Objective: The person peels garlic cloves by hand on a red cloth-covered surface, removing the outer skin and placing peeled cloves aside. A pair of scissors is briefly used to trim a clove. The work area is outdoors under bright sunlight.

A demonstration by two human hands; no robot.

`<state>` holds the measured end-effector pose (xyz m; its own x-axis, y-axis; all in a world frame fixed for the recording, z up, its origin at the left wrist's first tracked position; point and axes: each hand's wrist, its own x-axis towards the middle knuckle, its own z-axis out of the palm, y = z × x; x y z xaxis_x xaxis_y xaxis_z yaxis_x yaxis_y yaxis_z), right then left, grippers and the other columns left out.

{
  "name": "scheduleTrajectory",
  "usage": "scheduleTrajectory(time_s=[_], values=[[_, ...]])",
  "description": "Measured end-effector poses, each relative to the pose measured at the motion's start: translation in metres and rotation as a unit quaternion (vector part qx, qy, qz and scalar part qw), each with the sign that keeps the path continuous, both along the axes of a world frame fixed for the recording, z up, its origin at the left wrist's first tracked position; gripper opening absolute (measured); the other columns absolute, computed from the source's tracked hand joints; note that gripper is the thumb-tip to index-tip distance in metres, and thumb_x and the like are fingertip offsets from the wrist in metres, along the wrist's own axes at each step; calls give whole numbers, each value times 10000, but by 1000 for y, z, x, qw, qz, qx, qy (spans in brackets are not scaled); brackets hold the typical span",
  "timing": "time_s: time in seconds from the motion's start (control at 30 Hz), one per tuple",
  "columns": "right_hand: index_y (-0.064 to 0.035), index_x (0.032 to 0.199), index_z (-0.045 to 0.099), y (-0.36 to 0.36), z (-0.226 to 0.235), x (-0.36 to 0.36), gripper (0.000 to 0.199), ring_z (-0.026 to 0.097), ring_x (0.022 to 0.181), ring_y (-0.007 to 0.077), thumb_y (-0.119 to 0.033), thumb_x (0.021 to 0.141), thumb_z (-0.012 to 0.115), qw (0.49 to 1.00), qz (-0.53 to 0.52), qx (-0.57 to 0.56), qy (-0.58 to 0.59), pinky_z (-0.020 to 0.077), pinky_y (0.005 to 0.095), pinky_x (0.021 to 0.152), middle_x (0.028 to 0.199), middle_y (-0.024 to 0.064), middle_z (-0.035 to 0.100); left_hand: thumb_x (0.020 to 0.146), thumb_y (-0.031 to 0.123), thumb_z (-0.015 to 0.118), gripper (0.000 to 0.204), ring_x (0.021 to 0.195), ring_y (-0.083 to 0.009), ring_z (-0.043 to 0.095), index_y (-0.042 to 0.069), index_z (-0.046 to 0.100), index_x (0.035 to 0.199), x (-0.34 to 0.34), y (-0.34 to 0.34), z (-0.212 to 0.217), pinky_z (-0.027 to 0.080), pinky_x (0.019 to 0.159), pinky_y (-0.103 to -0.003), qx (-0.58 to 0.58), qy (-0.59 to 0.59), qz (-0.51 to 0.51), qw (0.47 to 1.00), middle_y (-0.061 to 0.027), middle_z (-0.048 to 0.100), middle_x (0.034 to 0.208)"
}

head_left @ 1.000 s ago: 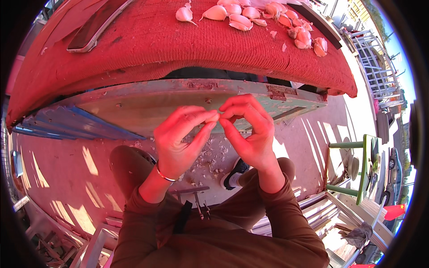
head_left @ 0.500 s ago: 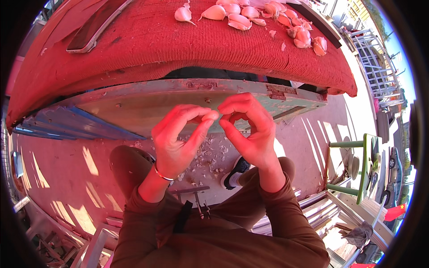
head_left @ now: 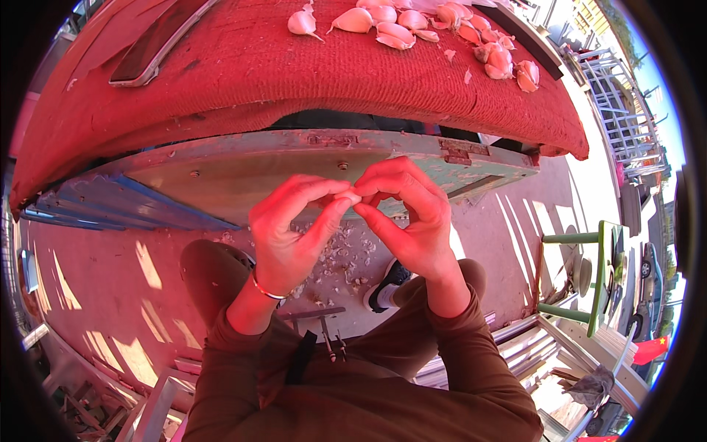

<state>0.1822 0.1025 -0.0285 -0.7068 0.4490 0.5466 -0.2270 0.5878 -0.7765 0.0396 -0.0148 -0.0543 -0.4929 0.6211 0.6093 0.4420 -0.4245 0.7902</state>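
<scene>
My left hand (head_left: 289, 228) and my right hand (head_left: 412, 214) meet fingertip to fingertip in front of the table's edge. Between the left thumb and forefinger is a small pale garlic clove (head_left: 352, 197), mostly covered by the fingers. The right thumb and forefinger pinch at its other side; any bit of skin in them is too small to see. On the red cloth (head_left: 243, 81) above lie several garlic cloves (head_left: 395, 35), with a single clove (head_left: 302, 23) to their left and another clove (head_left: 527, 76) at the right end.
A dark, flat, metal-edged object (head_left: 158, 48) lies on the cloth at the left. Below the cloth is a worn painted panel (head_left: 272, 173). Pale peelings (head_left: 342, 261) litter the floor between my shoes. A green-framed stool (head_left: 600, 280) stands at the right.
My right hand has shifted slightly left, so its fingertips now touch the clove and the left fingertips. The left hand has hardly moved. The cloves on the cloth stay put.
</scene>
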Motion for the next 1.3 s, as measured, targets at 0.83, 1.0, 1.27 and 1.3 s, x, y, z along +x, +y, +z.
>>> scheduleTrajectory(time_s=[0.83,1.0,1.27,1.3], values=[[21,980,682,0,3,4,171,667,972,176,124,849,722,1000,18,-18,-10,561,305,828,1118,112,636,962,-92,664,169,925,-179,729,-77,698,1127,-2,-7,3,586,822,-280,-22,-88,-78,993,-130,725,1043],[28,974,667,-4,2,2,138,640,1055,169,118,878,709,982,65,-170,49,549,332,935,1163,108,608,943,-108,686,171,958,-183,735,-81,694,1112,4,-7,7,584,854,-278,-10,-51,-39,998,-132,723,1069],[18,980,667,-7,8,2,131,636,1088,159,107,891,704,965,96,-213,116,563,331,959,1178,100,610,867,-128,758,213,1006,-197,716,-58,720,1064,16,-12,24,615,864,-307,37,26,34,998,-142,721,1058],[12,980,668,-8,9,3,132,642,1086,154,103,891,706,966,96,-210,120,572,321,950,1178,94,612,864,-135,756,219,1015,-200,713,-58,715,1065,19,-14,26,616,872,-311,40,24,33,998,-146,714,1069]])
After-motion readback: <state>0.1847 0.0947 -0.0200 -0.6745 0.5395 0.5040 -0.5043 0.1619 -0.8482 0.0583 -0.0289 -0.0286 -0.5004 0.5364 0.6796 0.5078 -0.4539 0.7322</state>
